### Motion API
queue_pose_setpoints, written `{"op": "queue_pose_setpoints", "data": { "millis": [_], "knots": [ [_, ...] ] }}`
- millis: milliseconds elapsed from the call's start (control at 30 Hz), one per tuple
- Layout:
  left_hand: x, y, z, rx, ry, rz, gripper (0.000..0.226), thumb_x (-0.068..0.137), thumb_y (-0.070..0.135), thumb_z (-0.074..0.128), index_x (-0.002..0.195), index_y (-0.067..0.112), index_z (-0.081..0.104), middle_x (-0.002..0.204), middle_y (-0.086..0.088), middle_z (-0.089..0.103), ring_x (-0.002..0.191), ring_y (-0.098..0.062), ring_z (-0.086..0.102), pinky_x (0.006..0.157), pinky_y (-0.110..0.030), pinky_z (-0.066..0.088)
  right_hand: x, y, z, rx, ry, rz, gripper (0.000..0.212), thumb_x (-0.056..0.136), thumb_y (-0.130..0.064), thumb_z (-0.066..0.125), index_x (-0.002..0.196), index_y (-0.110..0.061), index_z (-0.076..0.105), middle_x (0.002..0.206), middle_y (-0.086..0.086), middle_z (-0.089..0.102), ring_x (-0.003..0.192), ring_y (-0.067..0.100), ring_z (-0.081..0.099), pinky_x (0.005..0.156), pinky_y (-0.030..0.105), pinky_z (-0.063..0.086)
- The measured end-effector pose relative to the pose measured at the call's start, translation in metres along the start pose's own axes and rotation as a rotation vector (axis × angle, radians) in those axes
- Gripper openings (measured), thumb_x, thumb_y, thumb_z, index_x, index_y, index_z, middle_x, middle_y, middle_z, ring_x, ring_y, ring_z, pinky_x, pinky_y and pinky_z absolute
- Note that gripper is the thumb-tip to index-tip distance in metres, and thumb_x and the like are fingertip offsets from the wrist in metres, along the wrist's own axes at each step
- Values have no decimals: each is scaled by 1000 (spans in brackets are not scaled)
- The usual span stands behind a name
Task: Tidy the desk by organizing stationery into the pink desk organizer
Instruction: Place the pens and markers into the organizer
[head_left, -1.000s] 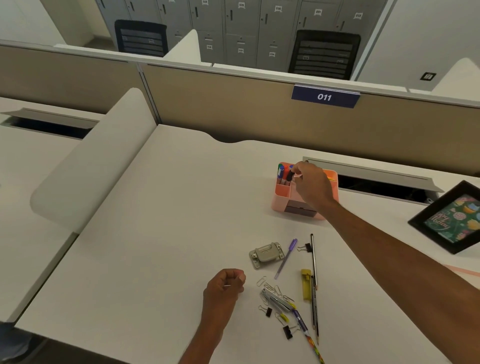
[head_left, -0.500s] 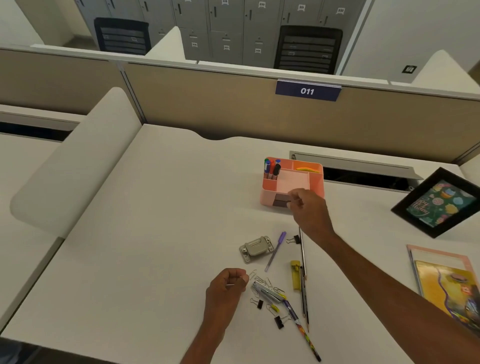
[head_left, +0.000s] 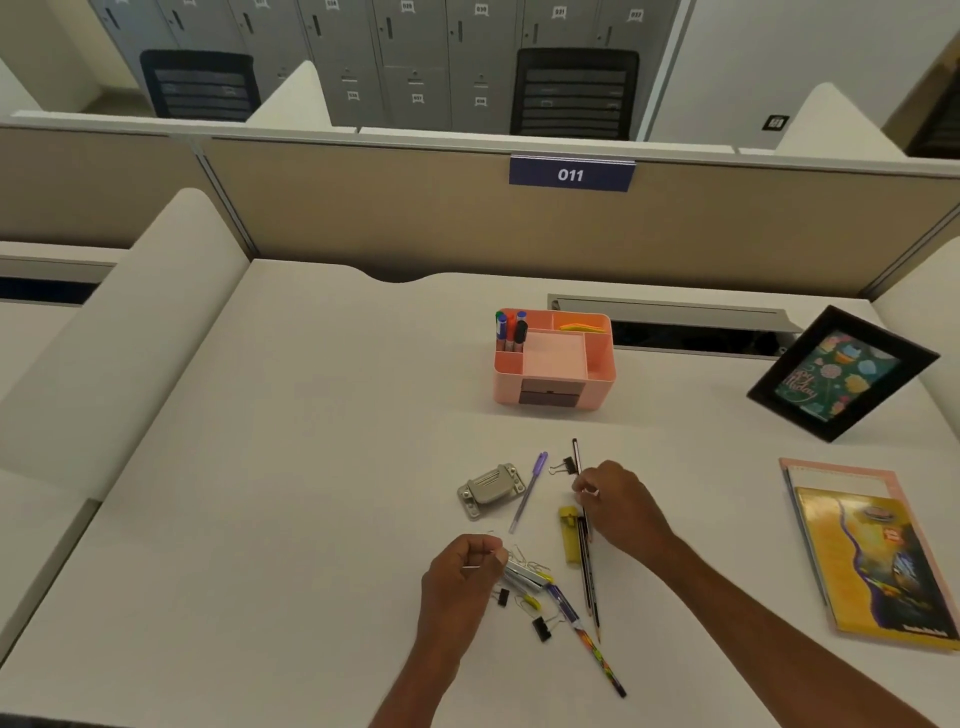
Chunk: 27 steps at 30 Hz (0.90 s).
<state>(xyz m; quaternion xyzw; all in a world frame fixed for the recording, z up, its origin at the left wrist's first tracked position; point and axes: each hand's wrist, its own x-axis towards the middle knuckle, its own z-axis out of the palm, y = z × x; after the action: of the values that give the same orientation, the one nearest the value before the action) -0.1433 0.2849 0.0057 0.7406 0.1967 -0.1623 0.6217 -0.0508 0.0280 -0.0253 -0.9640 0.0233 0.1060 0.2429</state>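
Note:
The pink desk organizer (head_left: 597, 384) stands at the desk's middle back, with markers (head_left: 511, 330) upright in its left slot and yellow notes (head_left: 582, 327) at its rear. In front of it lie a black pencil (head_left: 575, 454), a purple pen (head_left: 527, 491), a grey metal punch (head_left: 488, 488), a yellow highlighter (head_left: 569, 535), binder clips (head_left: 543, 626), loose paper clips (head_left: 527, 564) and a patterned pencil (head_left: 597, 652). My right hand (head_left: 618, 506) pinches the black pencil, which lies on the desk. My left hand (head_left: 462, 577) is a fist beside the clips, with a thin paper clip showing in it.
A black picture frame (head_left: 841, 374) leans at the right. Stacked notebooks (head_left: 872, 551) lie near the right edge. A cable slot (head_left: 675, 325) opens behind the organizer, below the beige partition (head_left: 363, 218).
My right hand left the marker slot of the organizer, came back toward me and down, and closed on the black pencil. My left hand stayed in place, still clenched.

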Motion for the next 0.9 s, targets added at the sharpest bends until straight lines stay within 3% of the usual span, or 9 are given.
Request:
{"op": "queue_pose_setpoints", "data": {
  "millis": [67, 167, 300, 400, 567, 667, 767, 900],
  "knots": [
    [-2, 1, 3, 12, -10, 4, 6, 94, 33, 76, 99, 32, 78, 96, 14, 79, 90, -6, 73, 85, -39, 63, -6, 2, 3, -38, -14, 13, 13, 97, -19, 61, 97, -20, 74, 96, -1, 58, 88, 20, 62, 76, 35, 53],
    [-3, 3, 8, 24, -23, 16, 7, 94, 34, 75, 100, 33, 78, 96, 14, 79, 90, -5, 73, 83, -33, 63, -15, 2, 6, -105, 13, 46, 12, 98, -17, 60, 92, -19, 71, 94, -1, 56, 81, 18, 59, 67, 27, 47],
    [-7, 9, 15, 48, -28, 20, 5, 95, 32, 74, 100, 32, 77, 94, 15, 79, 88, -5, 73, 69, -19, 57, -22, 3, 5, -151, 62, 99, 13, 96, -8, 58, 90, -17, 64, 90, -1, 55, 74, 16, 55, 58, 22, 38],
    [-9, 11, 22, 58, -54, 20, 6, 94, 33, 75, 100, 32, 76, 94, 14, 79, 89, -6, 73, 76, -25, 60, -25, 1, 2, -131, 90, 141, 14, 95, -4, 55, 92, -16, 61, 87, -1, 55, 71, 16, 51, 52, 19, 28],
    [-13, 19, 35, 52, -82, 24, 6, 94, 29, 75, 100, 30, 77, 94, 12, 79, 88, -7, 75, 75, -20, 58, -23, -4, -6, -43, 78, 233, 20, 89, -7, 62, 108, -10, 57, 89, 3, 61, 71, 20, 53, 56, 25, 37],
    [-13, 24, 43, 49, -108, 27, 7, 94, 28, 75, 100, 31, 77, 94, 8, 79, 87, -10, 76, 78, -28, 63, -22, -8, -12, 203, 62, 357, 32, 84, -12, 72, 115, -7, 66, 103, 7, 71, 88, 26, 67, 71, 27, 50],
    [-11, 30, 50, 43, -120, 35, 10, 93, 30, 75, 102, 34, 77, 94, 6, 79, 85, -11, 76, 83, -36, 65, -29, -18, -22, 779, -7, 463, 17, 86, -9, 76, 100, 0, 75, 99, 15, 78, 85, 29, 76, 76, 36, 65],
    [-8, 41, 58, -58, -106, 34, 19, 94, 32, 76, 113, 33, 75, 94, 3, 80, 85, -12, 77, 80, -37, 65, -40, -34, -33, 1264, -155, 478, 25, 91, -7, 76, 110, 8, 70, 94, 26, 75, 80, 31, 72, 77, 36, 63]
  ]
}}
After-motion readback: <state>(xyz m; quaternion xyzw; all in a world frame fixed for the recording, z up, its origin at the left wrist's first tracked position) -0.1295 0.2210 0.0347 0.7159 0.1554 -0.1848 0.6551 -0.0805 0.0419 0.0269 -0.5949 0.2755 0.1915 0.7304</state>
